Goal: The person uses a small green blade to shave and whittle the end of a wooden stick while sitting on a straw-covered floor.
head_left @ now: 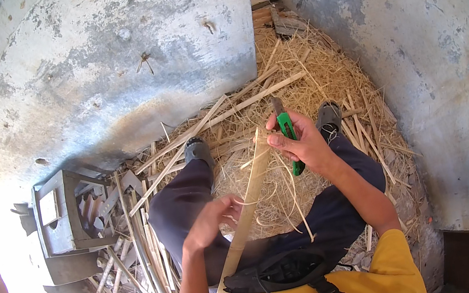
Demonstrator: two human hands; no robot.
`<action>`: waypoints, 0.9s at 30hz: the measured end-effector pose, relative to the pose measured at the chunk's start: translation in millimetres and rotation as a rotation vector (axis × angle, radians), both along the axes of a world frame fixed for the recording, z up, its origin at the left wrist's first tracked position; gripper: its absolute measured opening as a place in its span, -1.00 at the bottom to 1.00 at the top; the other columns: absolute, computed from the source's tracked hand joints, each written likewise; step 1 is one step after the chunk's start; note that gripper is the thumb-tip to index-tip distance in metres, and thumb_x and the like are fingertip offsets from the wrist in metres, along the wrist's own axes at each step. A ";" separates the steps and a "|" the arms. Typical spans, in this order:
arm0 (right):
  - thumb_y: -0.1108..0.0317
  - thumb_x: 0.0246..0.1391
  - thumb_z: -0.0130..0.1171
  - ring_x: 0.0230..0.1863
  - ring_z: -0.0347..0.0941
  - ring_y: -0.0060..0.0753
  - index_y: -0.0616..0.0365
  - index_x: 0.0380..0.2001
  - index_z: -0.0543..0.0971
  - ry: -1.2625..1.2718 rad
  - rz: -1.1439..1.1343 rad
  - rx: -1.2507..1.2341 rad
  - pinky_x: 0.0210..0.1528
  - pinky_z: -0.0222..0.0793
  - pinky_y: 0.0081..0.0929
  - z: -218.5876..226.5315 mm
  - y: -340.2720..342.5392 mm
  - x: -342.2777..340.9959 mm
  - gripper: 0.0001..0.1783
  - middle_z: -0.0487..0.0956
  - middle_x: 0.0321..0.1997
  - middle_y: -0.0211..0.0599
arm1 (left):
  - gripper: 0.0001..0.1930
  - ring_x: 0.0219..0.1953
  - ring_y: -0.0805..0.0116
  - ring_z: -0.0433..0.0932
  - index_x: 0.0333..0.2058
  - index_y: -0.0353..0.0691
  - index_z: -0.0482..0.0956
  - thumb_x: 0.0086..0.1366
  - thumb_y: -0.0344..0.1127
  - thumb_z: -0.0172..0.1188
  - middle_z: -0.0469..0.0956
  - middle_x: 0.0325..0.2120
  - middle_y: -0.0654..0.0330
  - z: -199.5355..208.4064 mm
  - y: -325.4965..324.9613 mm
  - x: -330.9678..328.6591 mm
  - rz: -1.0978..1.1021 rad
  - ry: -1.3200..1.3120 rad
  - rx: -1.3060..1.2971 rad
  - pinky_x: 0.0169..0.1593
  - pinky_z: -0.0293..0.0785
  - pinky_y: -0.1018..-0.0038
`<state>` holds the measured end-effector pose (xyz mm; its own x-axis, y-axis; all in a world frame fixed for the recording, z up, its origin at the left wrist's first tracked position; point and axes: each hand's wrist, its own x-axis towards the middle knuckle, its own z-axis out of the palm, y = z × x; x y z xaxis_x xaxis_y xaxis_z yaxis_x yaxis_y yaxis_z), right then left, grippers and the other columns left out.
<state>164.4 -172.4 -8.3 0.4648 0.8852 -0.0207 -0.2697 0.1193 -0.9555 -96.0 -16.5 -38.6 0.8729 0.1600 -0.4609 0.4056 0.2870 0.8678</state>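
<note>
My right hand [306, 142] is closed around a green utility knife [288, 130], its blade pointing away from me. Its thumb and fingers are beside the upper end of a flat, pale bamboo strip [249, 202]; whether they also touch the strip I cannot make out. The strip slants from there down to my waist, between my legs. Left of the strip's middle is my left hand [212, 219], its bent fingers smeared by motion. A thin, curled shaving [242, 202] passes by those fingertips, but whether they pinch it is unclear. Narrow peelings [297, 201] hang below the knife.
Shavings [321, 71] cover the ground ahead between two worn, grey-white walls [139, 45] [422, 55]. Long split sticks [263, 94] lie beyond my feet and in a pile [148, 258] at my left. A grey box-shaped frame [62, 220] stands beside that pile, near a bright opening.
</note>
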 end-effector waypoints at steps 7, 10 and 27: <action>0.33 0.29 0.47 -0.61 0.30 -0.82 0.17 -0.03 0.64 -0.192 -0.125 -0.065 -0.58 0.15 -0.68 -0.4 4.3 -3.6 -0.72 0.56 -0.43 -0.59 | -0.59 -0.05 0.35 0.65 -0.03 -0.29 0.58 0.73 -0.08 -0.14 0.66 -0.20 0.16 32.5 33.4 35.1 0.285 -0.075 0.699 0.08 0.58 0.37; 0.39 0.30 0.42 -0.62 0.29 -0.80 0.20 -0.01 0.64 -0.128 -0.081 -0.097 -0.59 0.14 -0.68 0.7 2.9 1.6 -0.73 0.55 -0.44 -0.58 | -0.72 0.06 0.37 0.61 0.10 -0.28 0.52 0.65 -0.19 0.10 0.64 -0.05 0.15 56.4 18.4 59.1 0.288 -0.280 0.609 0.14 0.55 0.36; 0.44 0.28 0.32 -0.64 0.23 -0.78 0.22 0.08 0.57 0.031 0.139 -0.028 -0.58 0.17 -0.73 -0.5 -8.9 18.0 -0.67 0.76 0.04 -0.02 | -0.86 -0.23 0.56 0.58 -0.06 -0.34 0.59 0.58 -0.37 0.24 0.62 -0.27 0.29 51.7 6.5 74.5 0.092 -0.448 0.480 -0.08 0.55 0.50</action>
